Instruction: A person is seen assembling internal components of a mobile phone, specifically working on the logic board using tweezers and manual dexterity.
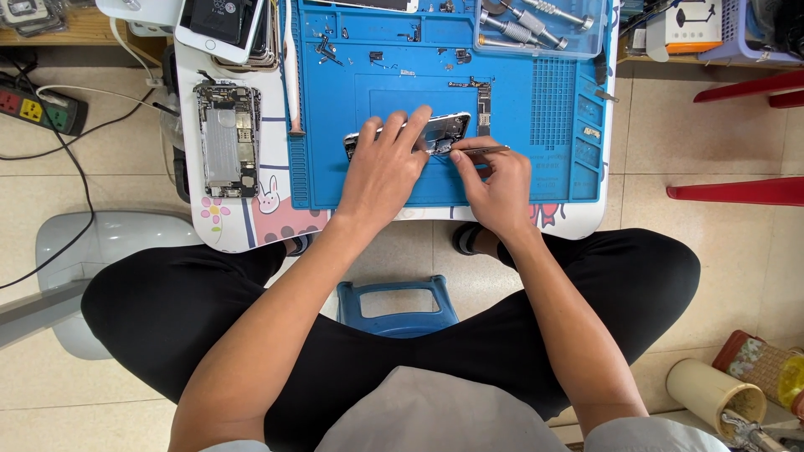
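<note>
The left hand (pixel 381 172) lies flat over the opened phone body (pixel 435 134), fingers spread and pressing it down onto the blue work mat (pixel 335 180), so it is open-palmed, pinning rather than gripping. The right hand (pixel 496 186) is pinched closed on a thin metal tool (pixel 481 151), tweezers by the look of it, whose tip sits at the near edge of the phone's exposed insides. This reads as fine work inside the chassis, picking at or seating a small part; what the tip touches is too small to tell. The next move would call for a steady left hand and a light, exact pull or placement with the tool.

The phone lies near the middle of the mat, which covers most of the small white desk (pixel 251 226). Loose screws and small parts (pixel 327 46) are scattered at the mat's far side, and a clear tray of screwdrivers (pixel 540 21) sits at the far right corner. To the left, off the mat, lies another stripped phone chassis (pixel 228 138), with a stack of phones (pixel 230 29) beyond it. A blue stool (pixel 398 305) shows between the person's crossed legs, and a power strip (pixel 38 107) lies on the floor at left.
</note>
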